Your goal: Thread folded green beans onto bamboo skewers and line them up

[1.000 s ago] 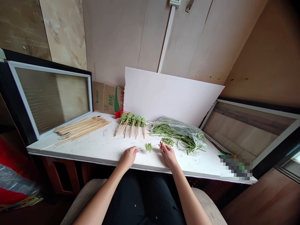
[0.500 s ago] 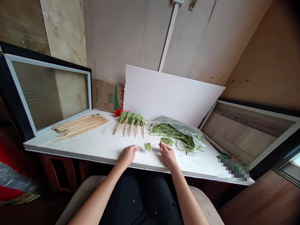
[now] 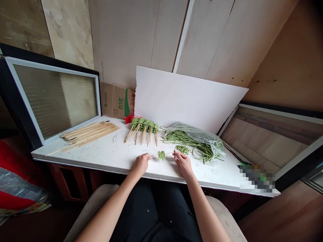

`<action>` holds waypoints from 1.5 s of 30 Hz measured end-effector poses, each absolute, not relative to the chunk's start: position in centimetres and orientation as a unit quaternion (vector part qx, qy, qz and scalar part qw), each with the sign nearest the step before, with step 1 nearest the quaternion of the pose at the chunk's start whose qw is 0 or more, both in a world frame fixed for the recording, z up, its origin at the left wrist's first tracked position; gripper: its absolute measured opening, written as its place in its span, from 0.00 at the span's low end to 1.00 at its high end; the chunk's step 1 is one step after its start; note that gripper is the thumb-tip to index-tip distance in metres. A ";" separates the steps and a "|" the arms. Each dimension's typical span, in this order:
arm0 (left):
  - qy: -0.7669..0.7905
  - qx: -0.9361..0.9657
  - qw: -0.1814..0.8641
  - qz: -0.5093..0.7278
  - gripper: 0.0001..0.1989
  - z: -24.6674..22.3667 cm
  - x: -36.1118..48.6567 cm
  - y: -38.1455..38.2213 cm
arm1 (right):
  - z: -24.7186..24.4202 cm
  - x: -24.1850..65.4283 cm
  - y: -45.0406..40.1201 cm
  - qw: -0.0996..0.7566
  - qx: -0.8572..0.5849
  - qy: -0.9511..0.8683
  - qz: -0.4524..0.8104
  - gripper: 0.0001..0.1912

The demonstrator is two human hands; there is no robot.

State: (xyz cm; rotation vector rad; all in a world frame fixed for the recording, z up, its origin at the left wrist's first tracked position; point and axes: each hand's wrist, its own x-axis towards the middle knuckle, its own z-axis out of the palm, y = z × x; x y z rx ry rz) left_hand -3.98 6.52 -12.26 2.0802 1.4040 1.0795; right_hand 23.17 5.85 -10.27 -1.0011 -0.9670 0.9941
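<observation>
A wooden skewer (image 3: 168,153) stretches between my two hands, just above the front part of the white table. Several short green bean pieces (image 3: 161,155) are threaded side by side at its middle. My left hand (image 3: 141,163) is closed on the skewer's left end. The other end is pinched by the fingertips of my right hand (image 3: 182,162). Just behind my right hand lies a small heap of cut green bean pieces (image 3: 182,149). Filled bean skewers (image 3: 144,125) are stacked farther back, their bare sticks pointing towards me.
Loose bare skewers (image 3: 89,134) lie in a pile on the left of the table (image 3: 106,155). A clear plastic bag (image 3: 199,131) of long green beans (image 3: 180,137) rests at back right. Behind stand a white board (image 3: 186,97) and a cardboard box (image 3: 118,101). A blurred item (image 3: 257,176) sits far right.
The whole view has shifted slightly, with things appearing a little farther right. Both hands keep the same hold on the skewer, and the bean pieces stay at its middle.
</observation>
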 end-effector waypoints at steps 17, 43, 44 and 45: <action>0.497 0.743 0.216 0.392 0.16 -11.6 -4.1 6.2 | -12.6 18.7 5.3 0.762 -0.480 -0.276 0.336 0.25; 0.428 0.745 0.194 0.473 0.14 -13.0 -3.3 7.0 | -10.2 14.7 3.2 0.716 -0.512 -0.337 0.333 0.31; 0.430 0.745 0.193 0.472 0.14 -12.9 -3.3 7.0 | -10.1 15.2 3.2 0.712 -0.517 -0.347 0.325 0.31; 0.433 0.744 0.192 0.472 0.14 -12.8 -3.3 6.9 | -10.1 16.0 3.1 0.709 -0.524 -0.356 0.309 0.32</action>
